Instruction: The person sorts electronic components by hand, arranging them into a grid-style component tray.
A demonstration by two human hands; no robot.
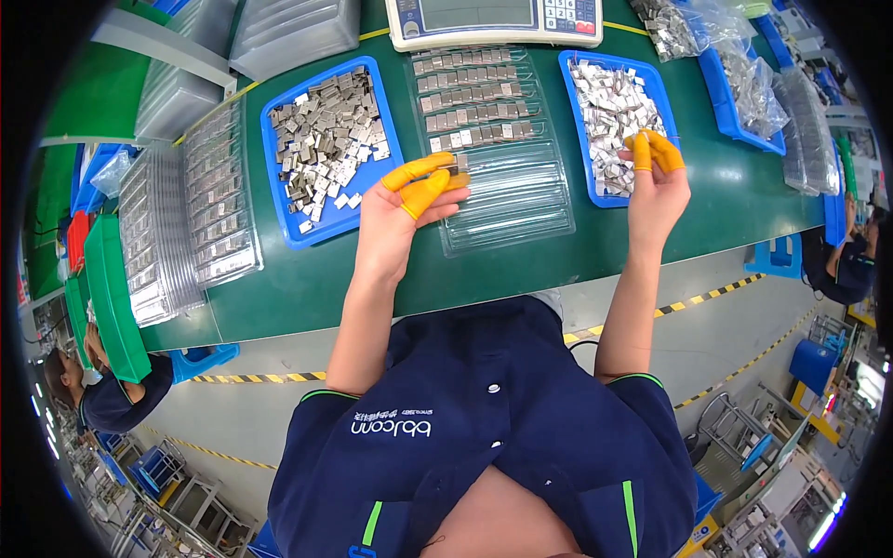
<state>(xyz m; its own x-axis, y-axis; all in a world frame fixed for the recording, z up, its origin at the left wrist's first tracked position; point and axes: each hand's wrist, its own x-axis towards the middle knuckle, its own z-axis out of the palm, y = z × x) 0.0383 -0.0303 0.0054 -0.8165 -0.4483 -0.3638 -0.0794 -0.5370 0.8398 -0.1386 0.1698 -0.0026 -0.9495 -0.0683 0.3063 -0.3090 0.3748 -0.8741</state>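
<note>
Yellow finger cots cover the thumb and some fingertips of both my hands. My left hand [402,205] pinches a small metal connector piece [459,164] over the near part of a clear plastic blister tray [507,209]. The tray's far rows hold small metal pieces [474,95] with thin wires at the right; its nearer grooves show bare plastic. Over the right blue tray [592,177], my right hand [659,181] has its fingertips closed together among small white and silver pieces [614,107]. Whether something is between those fingertips is hidden.
At the left, another blue tray [286,219] holds loose metal pieces [335,130]. Filled blister trays [219,200] stand farther left, beside a green bin [113,288]. A scale [493,33] sits at the back. Bagged parts [753,98] lie at the right. Other people work at both sides.
</note>
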